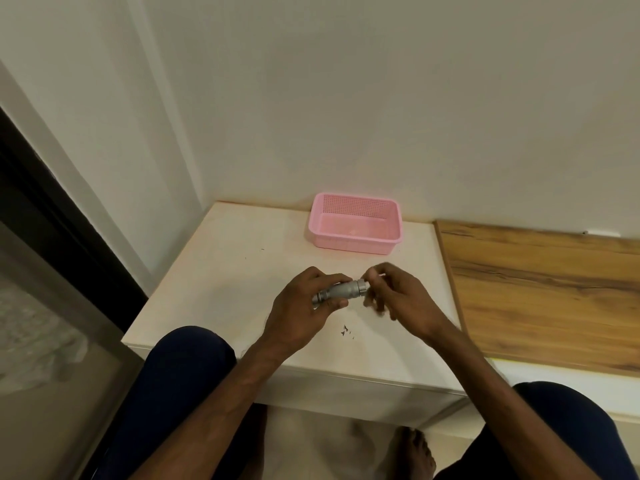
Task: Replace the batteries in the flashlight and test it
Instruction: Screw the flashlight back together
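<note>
A small silver-grey flashlight (341,292) lies crosswise just above the white table (221,271), held in both hands. My left hand (304,306) grips its body, thumb below and fingers curled over the top. My right hand (391,292) pinches the flashlight's right end between thumb and fingertips; that hand is slightly blurred. No loose batteries are in sight.
A pink plastic basket (356,242) stands at the table's back edge against the wall, nearly bare inside. A wooden surface (540,292) adjoins the table on the right. Small dark specks (346,330) mark the tabletop near the front. My knees and a foot show below.
</note>
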